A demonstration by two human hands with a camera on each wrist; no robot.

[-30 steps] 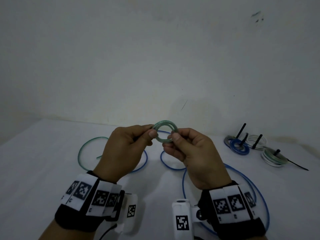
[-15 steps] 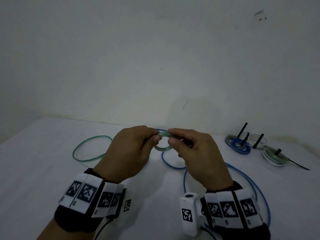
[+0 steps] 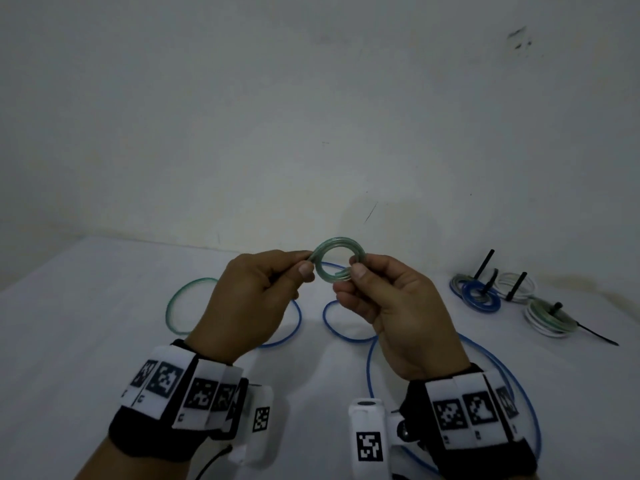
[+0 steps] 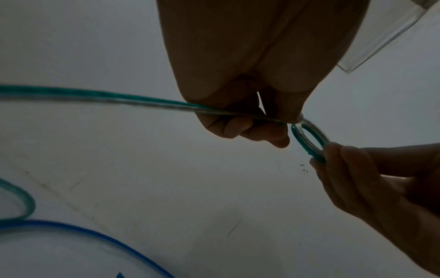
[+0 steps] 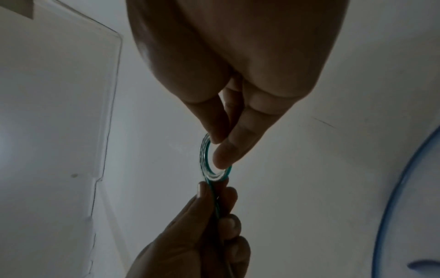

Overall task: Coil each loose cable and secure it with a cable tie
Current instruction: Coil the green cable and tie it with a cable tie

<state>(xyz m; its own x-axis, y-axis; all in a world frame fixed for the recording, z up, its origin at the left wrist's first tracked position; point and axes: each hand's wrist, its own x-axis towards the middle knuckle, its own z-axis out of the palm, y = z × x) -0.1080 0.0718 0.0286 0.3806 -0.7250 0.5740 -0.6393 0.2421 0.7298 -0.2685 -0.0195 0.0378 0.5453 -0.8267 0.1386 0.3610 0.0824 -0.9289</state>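
Green cable partly coiled, held above the table: my left hand pinches its feed side, right hand pinches the ring. Tail unwound. Blue cable loose. Tied coils far right, perhaps four.

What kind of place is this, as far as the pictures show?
Probably a plain indoor work surface: a white cloth-covered table against a bare white wall, with tied cable coils set aside.
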